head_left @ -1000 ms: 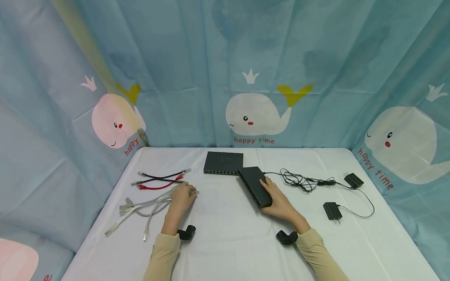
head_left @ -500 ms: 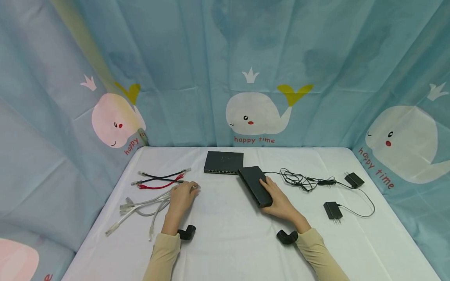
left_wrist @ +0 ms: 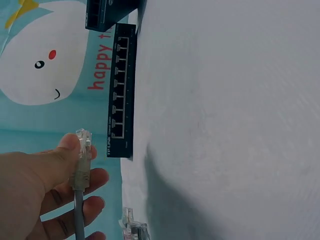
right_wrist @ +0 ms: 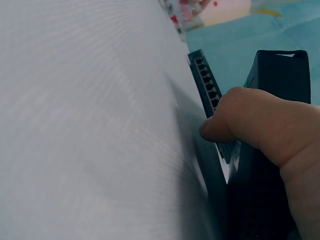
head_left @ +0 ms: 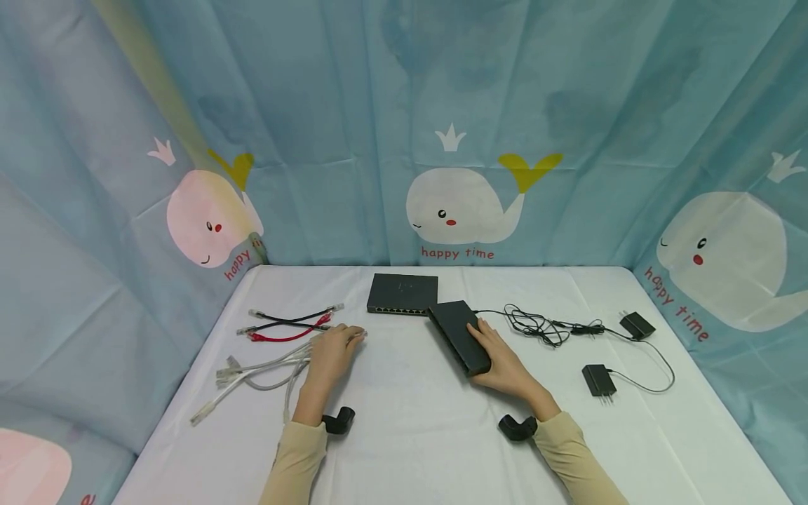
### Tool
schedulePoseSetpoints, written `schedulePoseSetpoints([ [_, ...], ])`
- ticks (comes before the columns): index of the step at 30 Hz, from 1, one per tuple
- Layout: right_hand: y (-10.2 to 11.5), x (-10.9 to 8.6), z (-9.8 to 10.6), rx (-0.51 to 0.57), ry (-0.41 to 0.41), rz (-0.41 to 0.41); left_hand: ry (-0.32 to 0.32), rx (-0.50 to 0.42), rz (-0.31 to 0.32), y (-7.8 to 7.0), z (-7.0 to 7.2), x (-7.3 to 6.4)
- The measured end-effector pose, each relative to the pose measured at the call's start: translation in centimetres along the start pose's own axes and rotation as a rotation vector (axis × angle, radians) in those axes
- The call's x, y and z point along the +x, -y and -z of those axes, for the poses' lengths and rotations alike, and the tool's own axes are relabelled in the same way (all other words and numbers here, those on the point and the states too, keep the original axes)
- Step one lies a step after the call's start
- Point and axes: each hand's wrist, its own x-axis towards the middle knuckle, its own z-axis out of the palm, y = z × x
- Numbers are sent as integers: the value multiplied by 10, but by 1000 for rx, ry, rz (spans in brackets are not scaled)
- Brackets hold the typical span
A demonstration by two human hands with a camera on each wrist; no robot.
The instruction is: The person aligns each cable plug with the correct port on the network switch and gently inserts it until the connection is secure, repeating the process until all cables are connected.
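My left hand (head_left: 331, 351) pinches a grey network cable's clear plug (left_wrist: 83, 160) between thumb and fingers, and the cable hangs down past the wrist. Behind the plug in the left wrist view stands a black network switch (left_wrist: 121, 90), its row of ports facing me. With my right hand (head_left: 505, 365) I grip a second black network switch (head_left: 463, 340), tilted and angled, with a cord at its far end. In the right wrist view the thumb (right_wrist: 245, 110) lies along this switch, and its lower part is dark.
Left of my left hand lie several pale network cables (head_left: 240, 374), with black cables (head_left: 284, 322) and a red cable (head_left: 284, 339) farther back. To the right are a tangled black cord (head_left: 536, 326) and two power adapters (head_left: 637, 325). A patterned curtain hangs behind the table.
My left hand has shifted slightly right and away from me, drawing its grey cable out of the pale bunch. The right hand and its switch have stayed nearly still.
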Motion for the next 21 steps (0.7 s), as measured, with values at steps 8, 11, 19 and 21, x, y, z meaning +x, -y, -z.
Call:
schedulePoseSetpoints([
  [8, 0, 0, 1, 36, 15, -24, 27, -71, -10, -16, 2, 0],
  [11, 0, 0, 1, 43, 9, -20, 56, -74, -16, -22, 2, 0],
  [19, -2, 0, 1, 39, 17, -24, 106, -80, -50, -43, -1, -4],
  [21, -1, 0, 1, 42, 24, -28, 122, -79, -69, -48, -3, -4],
])
